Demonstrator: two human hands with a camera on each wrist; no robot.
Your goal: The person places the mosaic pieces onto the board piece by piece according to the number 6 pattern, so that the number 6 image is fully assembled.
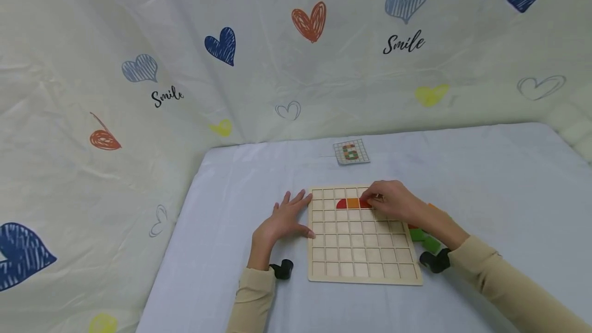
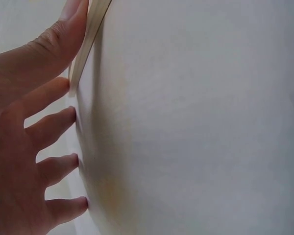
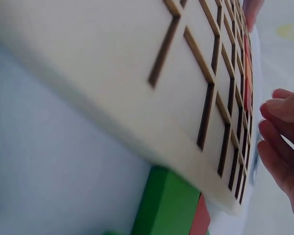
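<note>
A pale wooden grid board lies on the white-covered table. In its second row from the back sit a red rounded piece, an orange square piece and another red piece, side by side. My left hand spreads its fingers at the board's left edge, with thumb and index finger touching it. My right hand is over the board, its bent fingertips at the right-hand red piece. In the right wrist view that red piece lies in the grid, and no piece shows between the fingers.
Green blocks and an orange piece lie right of the board, partly under the right forearm. Behind the board is a small card with a coloured grid pattern. A heart-printed cloth hangs behind the table.
</note>
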